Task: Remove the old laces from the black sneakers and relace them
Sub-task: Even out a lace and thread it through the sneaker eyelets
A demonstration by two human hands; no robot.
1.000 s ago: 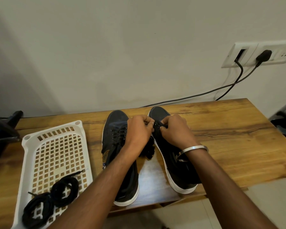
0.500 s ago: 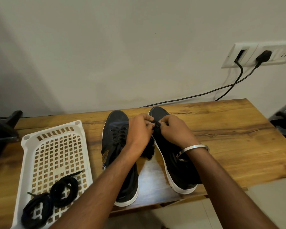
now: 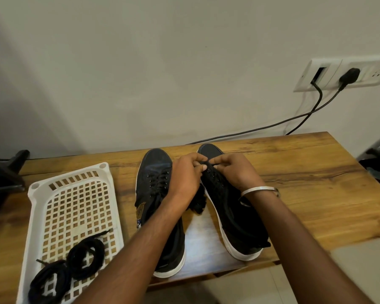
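Seen from the head camera, two black sneakers stand side by side on a wooden table (image 3: 316,163). The left sneaker (image 3: 156,187) appears fully laced; the right sneaker (image 3: 226,200) is only begun at its toe-end eyelets. There the left hand (image 3: 185,176) and right hand (image 3: 233,170) meet, fingers curled and pinching the lace (image 3: 209,166), its slack bunched between the shoes. Two coiled laces (image 3: 75,262), likely the old pair, lie in a white basket (image 3: 40,194) well to the left.

Black sneakers (image 3: 160,194) with white soles, white lattice tray (image 3: 75,205), black coiled laces (image 3: 75,266), brown wood-grain table (image 3: 305,172)
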